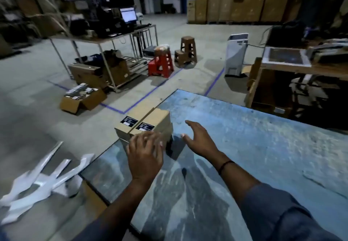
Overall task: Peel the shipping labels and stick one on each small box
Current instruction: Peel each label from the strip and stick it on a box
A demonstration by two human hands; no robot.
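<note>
Boxes (157, 118) partly behind blurred left hand (144, 156)

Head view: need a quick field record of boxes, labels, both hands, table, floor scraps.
boxes: two side by side, topping a stack at the table's left edge
labels: dark, one on each top box
left hand: fingers spread at the boxes' near face; contact blurred, cannot tell
right hand: open, above the table, right of the boxes, holding nothing
table: worn blue-grey top
strips: white, on the floor left of the table
</note>
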